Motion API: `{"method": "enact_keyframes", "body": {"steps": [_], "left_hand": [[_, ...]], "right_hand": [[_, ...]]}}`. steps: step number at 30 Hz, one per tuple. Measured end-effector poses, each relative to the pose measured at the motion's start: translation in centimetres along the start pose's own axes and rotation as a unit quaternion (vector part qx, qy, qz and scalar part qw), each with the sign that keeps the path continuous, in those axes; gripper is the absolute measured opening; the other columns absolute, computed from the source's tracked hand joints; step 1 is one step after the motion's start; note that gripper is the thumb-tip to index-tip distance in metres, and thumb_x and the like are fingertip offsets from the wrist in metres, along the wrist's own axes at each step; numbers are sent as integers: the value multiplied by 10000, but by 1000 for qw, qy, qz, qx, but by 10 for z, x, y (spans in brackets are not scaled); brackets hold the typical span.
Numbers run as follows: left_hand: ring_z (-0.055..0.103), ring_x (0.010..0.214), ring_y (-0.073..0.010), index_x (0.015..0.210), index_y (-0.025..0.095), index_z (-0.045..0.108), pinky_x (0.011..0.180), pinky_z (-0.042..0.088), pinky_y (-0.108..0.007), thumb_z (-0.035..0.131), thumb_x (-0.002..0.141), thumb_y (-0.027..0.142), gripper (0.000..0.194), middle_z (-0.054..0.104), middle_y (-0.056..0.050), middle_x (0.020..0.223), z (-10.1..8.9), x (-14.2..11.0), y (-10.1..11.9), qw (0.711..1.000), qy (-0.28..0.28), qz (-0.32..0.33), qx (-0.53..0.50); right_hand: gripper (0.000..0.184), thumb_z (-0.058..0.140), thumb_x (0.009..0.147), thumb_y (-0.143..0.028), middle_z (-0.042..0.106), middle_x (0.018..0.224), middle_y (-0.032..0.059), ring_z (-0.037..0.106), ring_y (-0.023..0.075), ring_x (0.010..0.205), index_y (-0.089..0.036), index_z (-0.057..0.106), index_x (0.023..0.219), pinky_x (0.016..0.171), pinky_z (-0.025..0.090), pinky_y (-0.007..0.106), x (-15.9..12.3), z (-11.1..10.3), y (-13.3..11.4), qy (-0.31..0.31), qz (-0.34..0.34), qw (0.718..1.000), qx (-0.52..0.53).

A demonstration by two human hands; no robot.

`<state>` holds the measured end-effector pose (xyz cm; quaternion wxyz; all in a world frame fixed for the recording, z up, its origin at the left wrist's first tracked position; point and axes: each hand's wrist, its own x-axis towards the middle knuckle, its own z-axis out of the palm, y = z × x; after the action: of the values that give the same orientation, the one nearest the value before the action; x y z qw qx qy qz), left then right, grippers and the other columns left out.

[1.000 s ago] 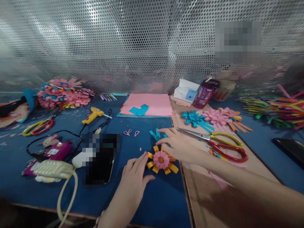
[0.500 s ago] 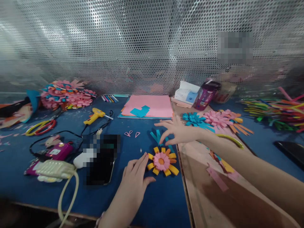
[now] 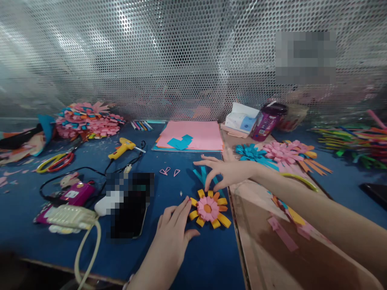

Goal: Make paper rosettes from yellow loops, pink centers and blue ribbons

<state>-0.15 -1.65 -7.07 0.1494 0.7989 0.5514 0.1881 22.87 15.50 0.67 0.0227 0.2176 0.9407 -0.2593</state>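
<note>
A paper flower point(image 3: 208, 208) lies on the blue table, with yellow and orange looped petals around a pink layer and an orange centre. My left hand point(image 3: 173, 225) rests flat at its left side, fingers stretched out, fingertips at a yellow petal and thumb spread. Over the flower's upper edge hovers my right hand point(image 3: 228, 173), its fingers apart and pointing left and down. Whether its fingertips touch the petals I cannot tell. Teal paper strips point(image 3: 200, 175) lie beneath that hand, partly covered by it.
Small pink paper loops point(image 3: 165, 171), a phone point(image 3: 128, 217), a yellow glue gun point(image 3: 122, 148) with cord and scissors point(image 3: 54, 162) are on the left. Pink sheets point(image 3: 190, 131) lie behind. To the right are teal point(image 3: 250, 152) and pink flowers point(image 3: 281, 152) and a purple cup point(image 3: 266, 125).
My right hand has come down slightly, nearer the flower's top petals. My left hand stays beside the flower. The whole view has shifted a little.
</note>
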Motion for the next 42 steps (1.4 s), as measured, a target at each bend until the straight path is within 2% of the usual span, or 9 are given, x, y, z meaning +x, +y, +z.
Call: {"method": "enact_keyframes", "body": {"steps": [7, 15, 21, 28, 33, 38, 42], "left_hand": [[502, 1137, -249, 1443, 277, 291, 932, 467, -438, 545, 885, 254, 614, 457, -89, 1414, -1, 0, 1, 1000, 13, 6, 6], [489, 1152, -234, 1436, 267, 307, 957, 454, -428, 516, 901, 266, 575, 444, -71, 1427, -5, 1, 5, 1000, 0, -7, 5], [510, 1127, -247, 1432, 272, 319, 931, 468, -435, 570, 870, 263, 616, 469, -93, 1404, 1, 2, 0, 1000, 13, 7, 4], [485, 1179, -260, 1425, 250, 318, 972, 435, -465, 509, 903, 260, 556, 456, -107, 1407, -2, 1, 2, 1000, 14, 3, -25], [490, 1191, -251, 1313, 215, 446, 985, 428, -447, 479, 915, 256, 402, 519, -104, 1327, -5, 0, 6, 997, 56, -10, -48], [507, 1171, -251, 1284, 218, 469, 958, 448, -435, 519, 898, 283, 395, 546, -95, 1292, -7, 1, 7, 999, 31, -9, -37], [513, 1163, -253, 1277, 219, 478, 950, 451, -439, 532, 891, 274, 394, 549, -101, 1286, -8, 2, 9, 998, 41, -12, -38]], "right_hand": [[268, 724, 716, -201, 376, 1452, -76, 112, 257, 1425, -371, 730, 923, 1126, 187, 500, -1, 2, -3, 22, -11, 1000, 9], [212, 701, 757, -288, 302, 1487, -91, 48, 270, 1430, -377, 719, 949, 1130, 158, 507, 0, 3, 4, 9, 12, 1000, 2], [210, 691, 774, -291, 280, 1494, -94, -6, 265, 1433, -374, 708, 966, 1135, 162, 505, 1, 3, 3, 2, 11, 1000, -4], [234, 656, 797, -263, 308, 1487, -62, 58, 248, 1432, -347, 696, 1011, 1137, 187, 478, 1, 3, 0, 20, 11, 1000, 3], [216, 612, 810, -225, 363, 1461, -56, 100, 263, 1427, -336, 717, 964, 1121, 227, 502, 3, 6, -5, 35, 17, 999, 8], [235, 594, 817, -217, 302, 1497, -68, 94, 265, 1428, -337, 714, 979, 1124, 214, 505, 5, 8, -8, 36, 6, 999, -3], [236, 607, 803, -208, 366, 1464, -65, 160, 276, 1416, -346, 722, 956, 1112, 254, 510, 5, 8, -8, 54, -4, 999, 3]]}}
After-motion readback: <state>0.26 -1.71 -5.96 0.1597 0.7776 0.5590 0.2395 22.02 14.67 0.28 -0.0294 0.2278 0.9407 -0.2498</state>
